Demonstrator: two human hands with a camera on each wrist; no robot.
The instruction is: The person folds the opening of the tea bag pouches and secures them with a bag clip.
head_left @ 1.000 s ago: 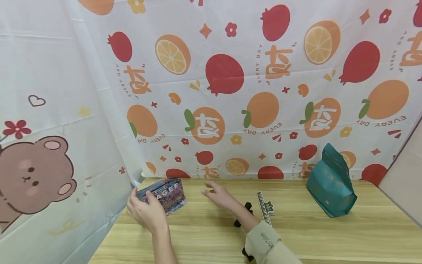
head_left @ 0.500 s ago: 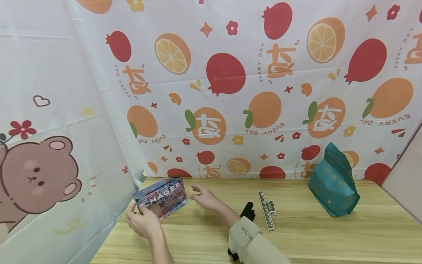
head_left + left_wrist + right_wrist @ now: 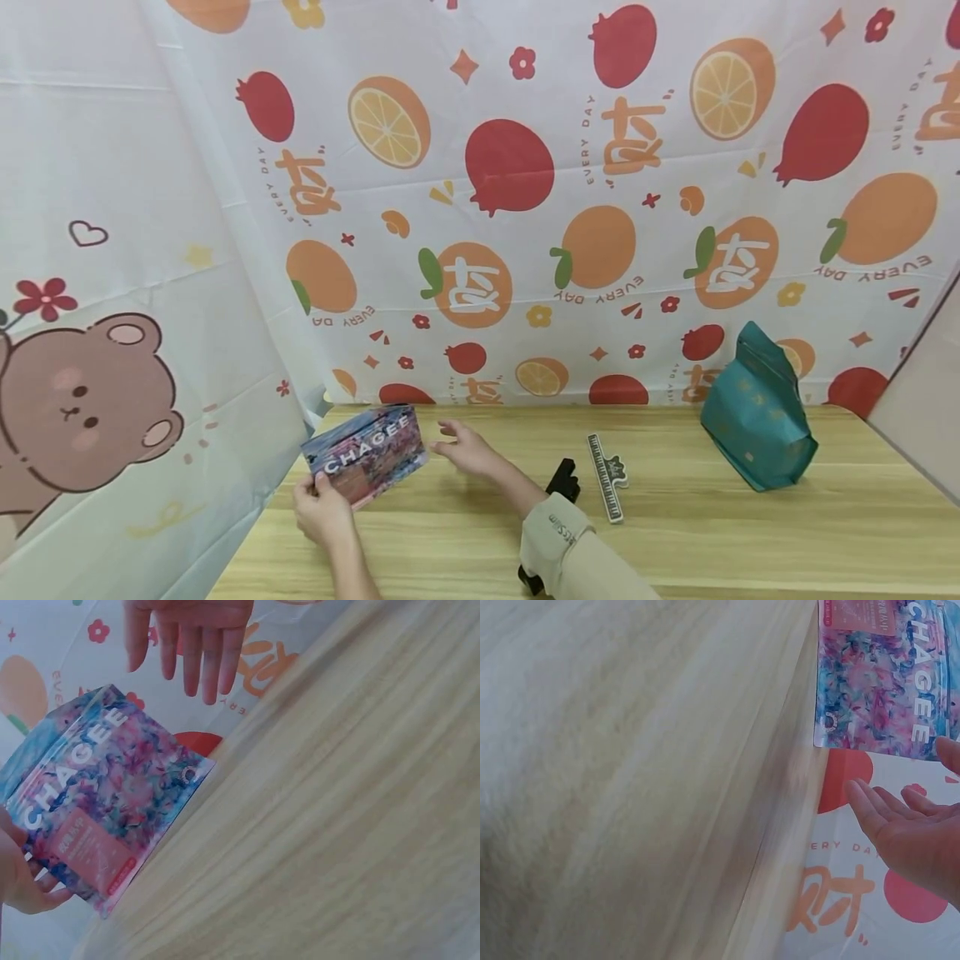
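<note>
A colourful zip pouch (image 3: 367, 458) with CHAGEE lettering stands tilted near the table's back left corner. My left hand (image 3: 326, 512) pinches its lower left end, with the thumb in front and fingers behind. In the left wrist view, that hand (image 3: 26, 874) shows at the pouch's (image 3: 124, 795) edge. Beyond the pouch's other end my right hand (image 3: 468, 450) reaches out with its fingers extended and nothing in them. A gap separates it from the pouch in the left wrist view. The right wrist view shows its fingers spread below the pouch (image 3: 877, 682).
A teal bag (image 3: 759, 417) stands at the back right of the wooden table (image 3: 675, 533). A ruler-like clip (image 3: 606, 479) with a bear shape lies right of the right forearm. Black parts (image 3: 564, 482) show around that forearm. A fruit-print cloth (image 3: 517, 250) hangs behind.
My left hand has slid down to the pouch's lower left end, uncovering the full lettering. My right hand moved slightly left toward the pouch, then stayed nearly still.
</note>
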